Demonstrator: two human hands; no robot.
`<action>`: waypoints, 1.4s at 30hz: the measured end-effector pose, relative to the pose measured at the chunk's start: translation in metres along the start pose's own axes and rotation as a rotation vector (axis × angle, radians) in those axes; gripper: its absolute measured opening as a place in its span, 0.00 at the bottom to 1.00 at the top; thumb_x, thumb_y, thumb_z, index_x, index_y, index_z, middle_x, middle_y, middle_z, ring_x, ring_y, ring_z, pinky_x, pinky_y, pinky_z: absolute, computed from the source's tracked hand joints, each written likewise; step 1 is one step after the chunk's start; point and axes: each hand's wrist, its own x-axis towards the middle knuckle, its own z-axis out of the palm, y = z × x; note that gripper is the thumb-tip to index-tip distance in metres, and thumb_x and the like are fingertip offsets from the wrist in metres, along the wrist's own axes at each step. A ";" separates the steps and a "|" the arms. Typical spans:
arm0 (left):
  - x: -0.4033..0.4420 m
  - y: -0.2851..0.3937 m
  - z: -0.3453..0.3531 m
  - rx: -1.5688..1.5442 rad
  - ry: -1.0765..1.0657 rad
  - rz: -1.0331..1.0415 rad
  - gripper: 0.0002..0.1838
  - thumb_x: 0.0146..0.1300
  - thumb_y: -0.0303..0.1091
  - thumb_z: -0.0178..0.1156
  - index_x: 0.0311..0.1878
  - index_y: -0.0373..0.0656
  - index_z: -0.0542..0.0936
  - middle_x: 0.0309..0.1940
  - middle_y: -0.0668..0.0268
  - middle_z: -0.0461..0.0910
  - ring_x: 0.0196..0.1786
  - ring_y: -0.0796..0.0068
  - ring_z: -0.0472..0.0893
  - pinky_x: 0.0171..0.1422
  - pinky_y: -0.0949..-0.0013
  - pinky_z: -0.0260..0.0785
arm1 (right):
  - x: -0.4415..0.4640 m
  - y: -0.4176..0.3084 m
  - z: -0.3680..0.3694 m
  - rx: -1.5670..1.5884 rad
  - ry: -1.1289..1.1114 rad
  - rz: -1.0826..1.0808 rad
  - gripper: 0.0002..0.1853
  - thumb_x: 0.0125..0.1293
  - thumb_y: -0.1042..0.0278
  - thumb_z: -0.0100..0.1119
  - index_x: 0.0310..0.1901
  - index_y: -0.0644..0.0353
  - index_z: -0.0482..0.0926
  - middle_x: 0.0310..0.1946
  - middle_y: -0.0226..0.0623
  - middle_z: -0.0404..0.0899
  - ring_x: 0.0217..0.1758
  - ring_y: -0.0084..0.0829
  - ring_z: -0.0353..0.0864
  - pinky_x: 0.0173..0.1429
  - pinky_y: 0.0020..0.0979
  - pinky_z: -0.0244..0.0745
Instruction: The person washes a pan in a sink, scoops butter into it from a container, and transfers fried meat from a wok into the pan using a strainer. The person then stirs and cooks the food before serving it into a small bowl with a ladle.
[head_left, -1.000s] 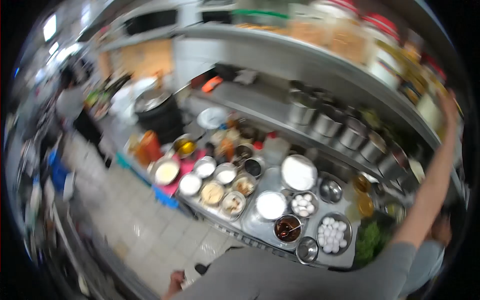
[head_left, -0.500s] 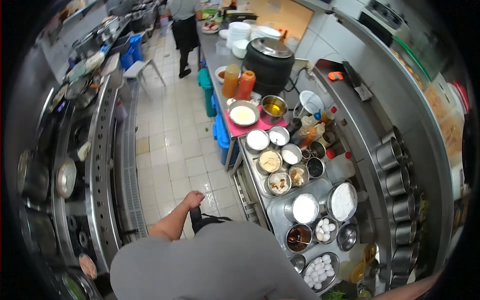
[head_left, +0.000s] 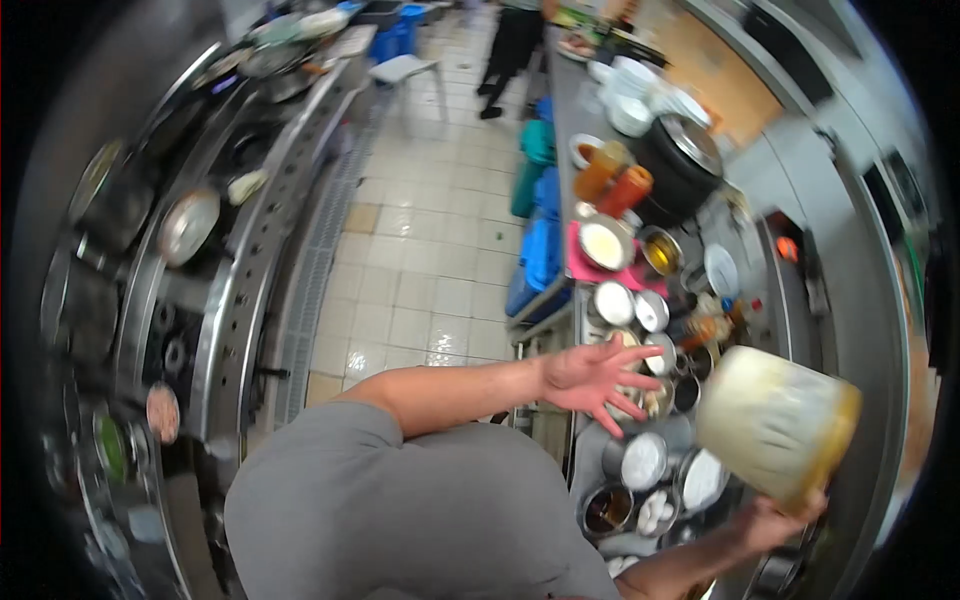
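Observation:
My left hand (head_left: 598, 380) reaches out over the counter with its fingers spread and nothing in it. Gripped in my right hand (head_left: 785, 522) is a large plastic jar (head_left: 765, 415) with pale, whitish contents and a yellow lid. The jar is tilted, its lid end down toward my right hand, and blurred by motion. A gap separates my left hand from the jar. Beneath the hands stand a pot of white powder (head_left: 643, 461), a second container of white powder (head_left: 704, 478), a bowl of eggs (head_left: 656, 512) and a pot of dark liquid (head_left: 607, 509).
Farther along the counter are a pan of pale liquid (head_left: 605, 243), a pot of yellow oil (head_left: 661, 253), sauce bottles (head_left: 628, 190) and a black cooker (head_left: 676, 170). A stove (head_left: 175, 350) lines the left side. Another person (head_left: 510, 50) stands down the aisle.
My left hand has swung right over the counter, its fingers now spread. My right hand has come into view with the large jar. The whole view has turned right.

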 end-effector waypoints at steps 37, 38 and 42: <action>-0.635 0.258 -0.032 0.123 0.899 1.422 0.42 0.67 0.74 0.40 0.72 0.51 0.68 0.59 0.47 0.77 0.37 0.36 0.84 0.18 0.54 0.73 | -0.010 -0.523 0.939 1.688 -1.324 -1.197 0.08 0.50 0.77 0.62 0.33 0.54 0.81 0.40 0.32 0.76 0.49 0.38 0.74 0.54 0.39 0.64; -0.641 0.270 -0.040 0.039 0.838 1.365 0.44 0.64 0.75 0.42 0.72 0.50 0.69 0.57 0.45 0.77 0.36 0.34 0.84 0.18 0.55 0.73 | 0.002 -0.533 0.962 1.883 -1.311 -1.060 0.10 0.48 0.81 0.61 0.33 0.56 0.79 0.39 0.33 0.74 0.46 0.40 0.73 0.54 0.39 0.64; -0.655 0.314 -0.044 0.120 0.703 1.626 0.49 0.61 0.77 0.48 0.75 0.49 0.65 0.60 0.36 0.72 0.48 0.29 0.80 0.29 0.54 0.80 | 0.041 -0.567 1.058 1.933 -1.174 -0.621 0.13 0.52 0.77 0.66 0.41 0.60 0.80 0.43 0.40 0.77 0.47 0.42 0.77 0.53 0.38 0.73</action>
